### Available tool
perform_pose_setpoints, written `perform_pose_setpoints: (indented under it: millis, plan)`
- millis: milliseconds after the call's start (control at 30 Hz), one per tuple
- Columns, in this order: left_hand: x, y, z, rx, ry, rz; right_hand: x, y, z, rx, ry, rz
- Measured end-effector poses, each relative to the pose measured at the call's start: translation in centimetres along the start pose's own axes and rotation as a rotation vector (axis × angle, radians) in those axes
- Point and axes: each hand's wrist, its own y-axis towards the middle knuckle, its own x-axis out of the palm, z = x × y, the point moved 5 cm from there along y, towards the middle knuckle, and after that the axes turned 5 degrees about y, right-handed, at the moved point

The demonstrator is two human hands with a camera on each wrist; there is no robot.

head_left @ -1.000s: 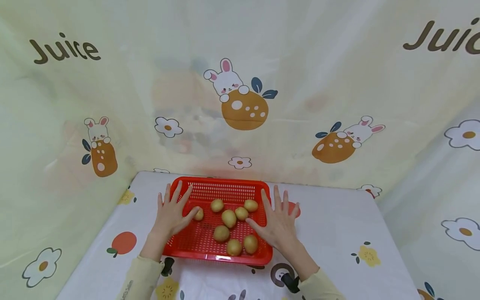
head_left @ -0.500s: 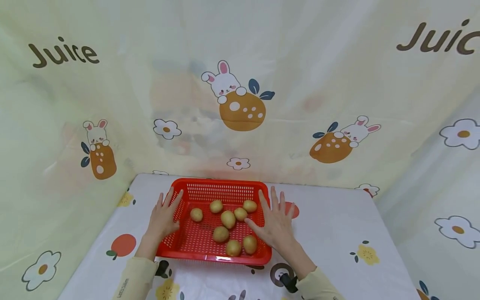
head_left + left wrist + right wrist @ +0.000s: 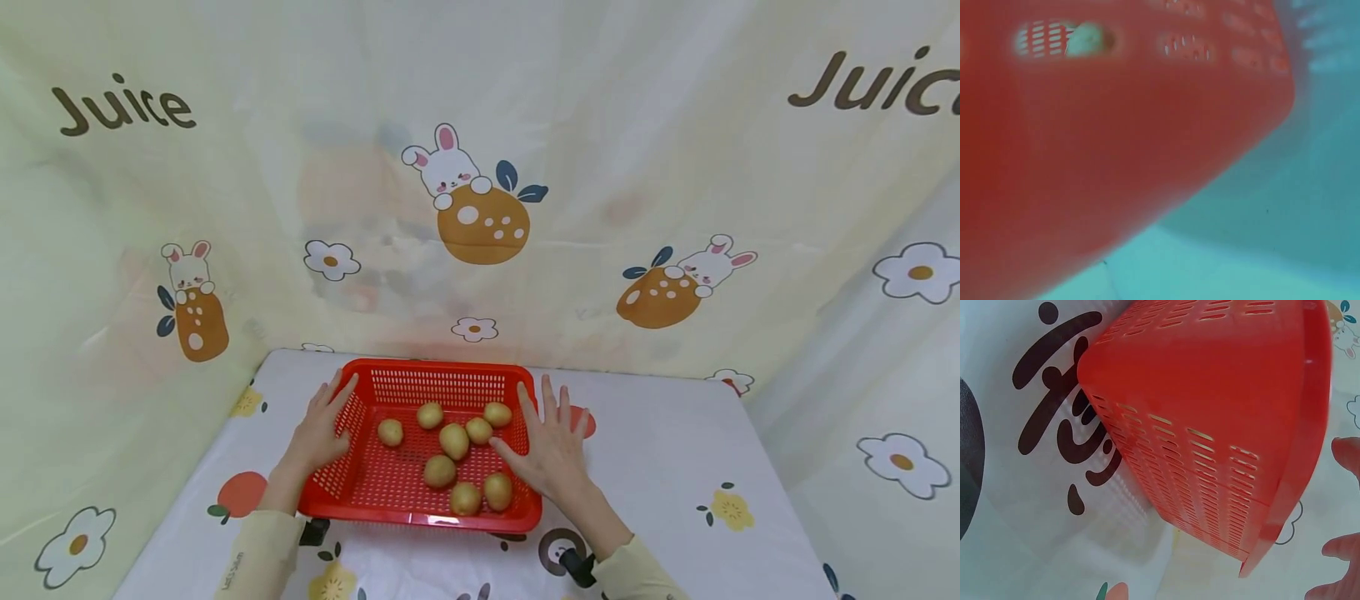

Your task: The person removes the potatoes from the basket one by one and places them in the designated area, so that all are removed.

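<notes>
A red plastic basket [image 3: 375, 517] with slotted walls sits on the table, holding several small yellow-brown potatoes [image 3: 453, 442] spread over its floor. My left hand [image 3: 315, 437] is over the basket's left rim, fingers extended and nothing in it. At the right rim, my right hand [image 3: 553, 454] has its fingers spread wide, thumb reaching over the basket's inside. In the left wrist view the basket's wall [image 3: 1104, 137] fills most of the picture, with a potato [image 3: 1087, 39] showing through a slot. The right wrist view shows the outer wall [image 3: 1197, 375] and fingertips [image 3: 1344, 562] beside it.
A white cloth with printed fruit and flowers covers the table [image 3: 637, 483]. Behind it hangs a cream curtain [image 3: 360, 192] with rabbit prints, and the same material rises on the left and right sides.
My left hand has moved left, from above the potatoes to the left rim, uncovering the leftmost potato. The basket's near left corner appears further left. My right hand has barely moved.
</notes>
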Motion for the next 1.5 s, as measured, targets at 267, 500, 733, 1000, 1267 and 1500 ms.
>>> perform_pose_setpoints:
  millis: [267, 500, 733, 1000, 1267, 1500]
  plan:
    - [-0.2, 0.2, -1.0, 0.077, -0.194, 0.035, 0.1, 0.0, 0.0, -0.012, -0.012, 0.014]
    - [0.2, 0.5, -1.5, 0.103, -0.323, 0.04, -0.1, 0.5, -0.4, -0.044, 0.042, 0.024]
    - [0.3, 0.7, -1.8, 0.076, -0.387, 0.022, -0.5, 1.8, -0.6, -0.096, 0.253, 0.006]
    - [0.3, 0.5, -1.5, 0.075, -0.38, -0.011, -1.1, 4.2, -0.6, 0.015, 0.595, -0.112]
    - [0.2, 0.5, -1.3, 0.052, -0.369, -0.032, 0.2, 6.8, -1.4, 0.13, 0.938, -0.21]
    - [0.3, 0.5, -1.4, 0.056, -0.372, -0.027, 2.5, 8.1, -1.2, 0.284, 0.913, -0.262]
